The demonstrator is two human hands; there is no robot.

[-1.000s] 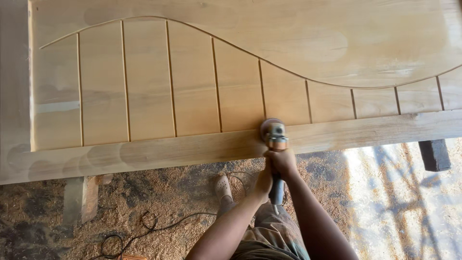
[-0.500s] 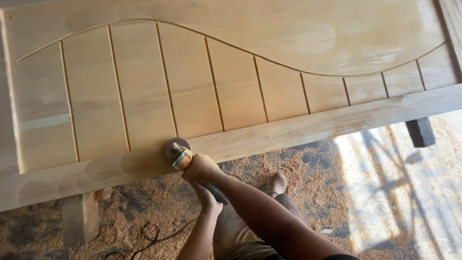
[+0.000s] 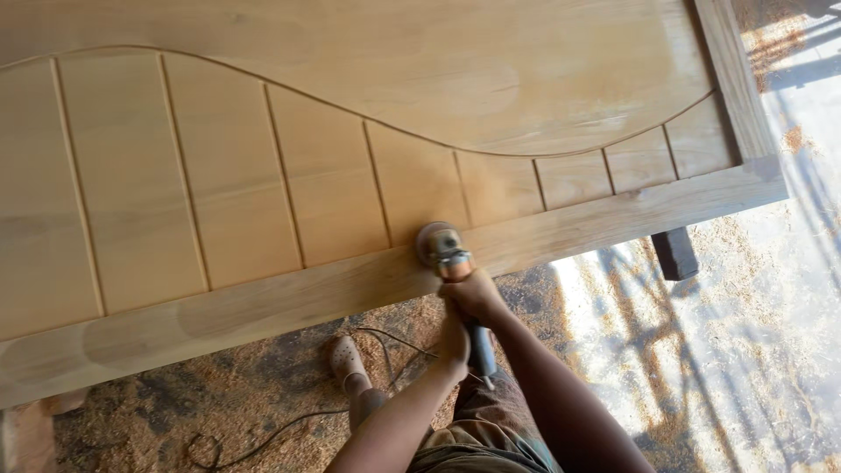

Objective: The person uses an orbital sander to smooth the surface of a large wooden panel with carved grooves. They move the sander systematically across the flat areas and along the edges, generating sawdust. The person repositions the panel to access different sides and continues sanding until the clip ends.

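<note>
Head view: both hands (image 3: 473,298) on sander (image 3: 442,247).

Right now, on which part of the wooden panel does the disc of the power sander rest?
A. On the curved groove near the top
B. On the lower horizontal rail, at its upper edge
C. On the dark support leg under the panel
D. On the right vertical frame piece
B: the power sander has its disc on the lower horizontal rail, where it meets the slatted area, with the right hand and the left hand on the tool.
</note>
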